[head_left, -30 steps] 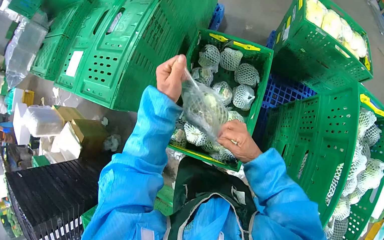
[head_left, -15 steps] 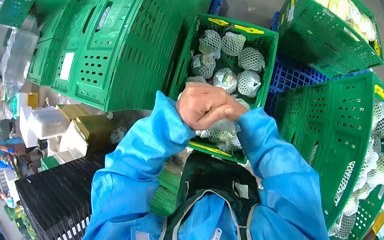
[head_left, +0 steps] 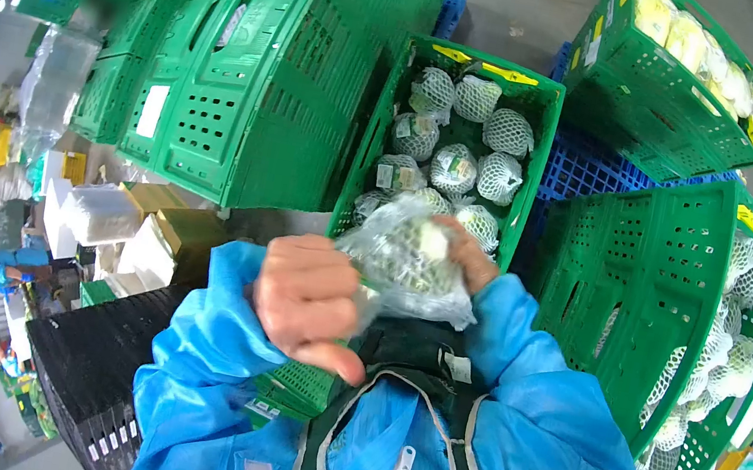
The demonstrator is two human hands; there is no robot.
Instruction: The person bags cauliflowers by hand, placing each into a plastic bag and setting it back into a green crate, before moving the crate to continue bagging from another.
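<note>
A clear plastic bag (head_left: pixel 421 264) holds a round, pale vegetable in a white foam net; its kind I cannot make out. My right hand (head_left: pixel 469 257) grips the bag from its far right side, with most fingers hidden behind it. At the bag's left end, my left hand (head_left: pixel 310 302) is closed in a fist on the gathered plastic, thumb sticking out toward my body. Beyond both hands stands a green crate (head_left: pixel 534 177) with several net-wrapped round vegetables (head_left: pixel 454 168), some showing a label through clear film. The bag is held over that crate's near end.
Tall stacked green crates (head_left: pixel 310 95) stand on the left. To the right is another green crate (head_left: pixel 657 282) with netted produce (head_left: pixel 738 365); behind it sits a crate of pale vegetables (head_left: pixel 688 40). A blue pallet (head_left: pixel 587 166) and black stacked trays (head_left: pixel 92 357) are nearby.
My hands were clasped together over the crate. They have moved apart, the left one toward my body and leftward, and the bagged vegetable between them now shows.
</note>
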